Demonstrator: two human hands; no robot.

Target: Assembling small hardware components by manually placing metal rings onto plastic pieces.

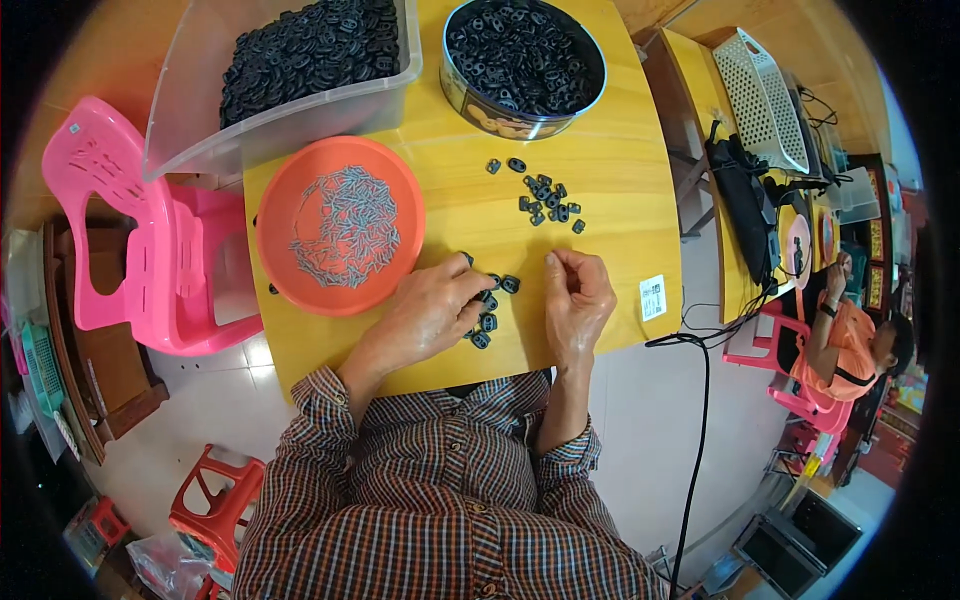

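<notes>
Pieces (pixel 488 322), small, black, holed; left fingers (pixel 473 286) against one, grip unclear, right fingers (pixel 555 275) pinched together

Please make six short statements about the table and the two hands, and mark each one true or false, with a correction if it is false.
1. The tin and the bin both hold black pieces. True.
2. The tin stands left of the bin. False: it stands to the right.
3. The left hand is nearer to the plate than the right hand. True.
4. The plate holds black pieces. False: it holds silver bits.
5. A white label is on the table. True.
6. Both hands are inside the tin. False: both are over the table.
</notes>
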